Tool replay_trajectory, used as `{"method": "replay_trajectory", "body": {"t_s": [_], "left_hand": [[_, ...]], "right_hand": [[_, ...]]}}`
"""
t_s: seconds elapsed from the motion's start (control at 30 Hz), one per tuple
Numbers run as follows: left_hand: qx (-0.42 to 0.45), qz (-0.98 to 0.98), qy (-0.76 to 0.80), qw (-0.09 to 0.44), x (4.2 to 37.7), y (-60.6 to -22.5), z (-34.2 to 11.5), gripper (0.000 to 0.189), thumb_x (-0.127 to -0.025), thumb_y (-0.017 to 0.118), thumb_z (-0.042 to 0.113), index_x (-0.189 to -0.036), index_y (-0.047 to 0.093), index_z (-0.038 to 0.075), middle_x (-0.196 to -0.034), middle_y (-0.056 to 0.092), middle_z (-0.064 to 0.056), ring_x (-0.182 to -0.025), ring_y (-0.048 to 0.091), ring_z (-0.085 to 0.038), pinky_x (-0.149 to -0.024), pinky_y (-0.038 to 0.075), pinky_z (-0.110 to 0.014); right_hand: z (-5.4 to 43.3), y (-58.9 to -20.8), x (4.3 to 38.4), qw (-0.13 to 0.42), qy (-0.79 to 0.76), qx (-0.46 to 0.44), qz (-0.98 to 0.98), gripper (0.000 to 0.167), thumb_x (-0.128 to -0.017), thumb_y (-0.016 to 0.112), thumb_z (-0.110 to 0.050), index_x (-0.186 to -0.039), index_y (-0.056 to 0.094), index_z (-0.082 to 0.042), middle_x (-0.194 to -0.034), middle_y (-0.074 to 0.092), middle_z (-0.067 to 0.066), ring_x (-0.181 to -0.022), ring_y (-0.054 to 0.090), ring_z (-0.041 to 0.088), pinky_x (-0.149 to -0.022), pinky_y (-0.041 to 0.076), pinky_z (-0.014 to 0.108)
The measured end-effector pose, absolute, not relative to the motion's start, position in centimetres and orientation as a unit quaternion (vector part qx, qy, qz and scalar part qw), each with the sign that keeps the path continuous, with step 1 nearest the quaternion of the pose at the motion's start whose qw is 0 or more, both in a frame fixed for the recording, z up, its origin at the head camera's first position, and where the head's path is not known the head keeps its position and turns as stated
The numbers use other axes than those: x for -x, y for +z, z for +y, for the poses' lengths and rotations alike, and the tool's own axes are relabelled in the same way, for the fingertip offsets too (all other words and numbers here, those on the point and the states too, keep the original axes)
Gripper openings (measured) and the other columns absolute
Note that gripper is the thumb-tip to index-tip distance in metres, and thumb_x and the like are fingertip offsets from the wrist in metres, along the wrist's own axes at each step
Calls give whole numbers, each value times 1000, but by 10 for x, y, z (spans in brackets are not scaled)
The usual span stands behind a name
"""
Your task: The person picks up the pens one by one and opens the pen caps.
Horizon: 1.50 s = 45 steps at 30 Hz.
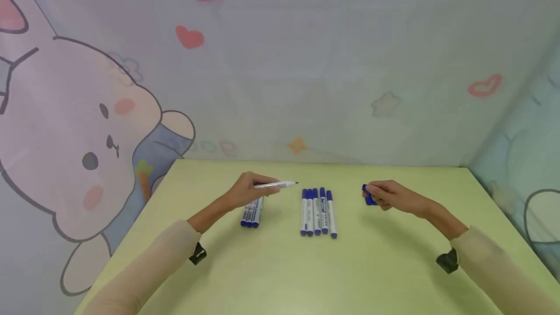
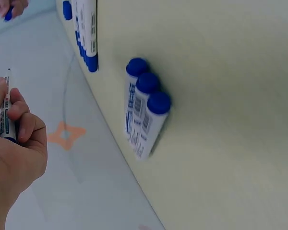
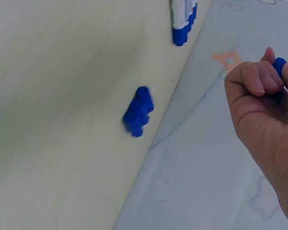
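My left hand (image 1: 245,191) pinches a white marker (image 1: 282,184) whose bare dark tip points right, with no cap on it. Under that hand lie three white markers (image 2: 146,115) side by side, their blue ends towards me. On the right, my right hand (image 1: 391,194) holds a blue marker cap (image 3: 279,66) between thumb and fingers. Several loose blue caps (image 3: 139,110) stand bunched on the table just below it. Between the two hands is a row of white markers (image 1: 317,213) with blue caps at their far ends.
The table (image 1: 280,266) has a pale yellow-green top. Behind it hangs a printed cloth backdrop (image 1: 306,62) with hearts, and a large cartoon rabbit (image 1: 65,111) at the left. A second cloth wall (image 1: 529,159) stands along the right side.
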<state>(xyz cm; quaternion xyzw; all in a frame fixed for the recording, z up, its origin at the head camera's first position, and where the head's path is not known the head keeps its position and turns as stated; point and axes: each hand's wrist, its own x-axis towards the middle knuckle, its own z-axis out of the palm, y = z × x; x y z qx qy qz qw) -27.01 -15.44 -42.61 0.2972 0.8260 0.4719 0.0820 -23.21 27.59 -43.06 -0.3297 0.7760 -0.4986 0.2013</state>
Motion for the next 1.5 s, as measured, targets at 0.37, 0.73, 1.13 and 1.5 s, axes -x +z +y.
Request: {"method": "replay_trajectory", "body": {"t_s": [0.37, 0.73, 1.13, 1.5], "left_hand": [[-315, 825, 459, 97, 266, -436, -146, 33, -102, 61, 10, -134, 66, 1, -112, 75, -24, -85, 66, -30, -63, 48, -21], [-324, 821, 466, 64, 268, -435, -151, 30, -99, 65, 9, -128, 67, -2, -104, 76, -24, -77, 71, -24, -63, 54, -24], [-239, 844, 478, 51, 266, -433, -164, 37, -98, 70, 19, -131, 66, 4, -111, 73, -18, -74, 67, -9, -66, 58, -29], [-166, 831, 531, -6, 270, -444, -175, 42, -101, 66, 19, -137, 60, -2, -112, 69, -24, -62, 60, -7, -60, 56, -29]], "right_hand": [[263, -443, 233, 224, -496, 252, 800, 42, -115, 26, -26, -131, 44, 8, -82, 31, 0, -65, 20, 11, -61, 24, 28], [257, -450, 234, 189, -465, 248, 829, 46, -112, 40, -23, -142, 46, 12, -78, 40, 1, -65, 34, 8, -60, 34, 32], [256, -454, 227, 166, -455, 239, 842, 38, -110, 47, -21, -133, 52, 9, -101, 51, 17, -84, 47, 26, -67, 44, 29], [255, -458, 225, 170, -460, 247, 836, 37, -111, 45, -20, -131, 52, 10, -97, 52, 16, -78, 47, 21, -64, 42, 30]]}}
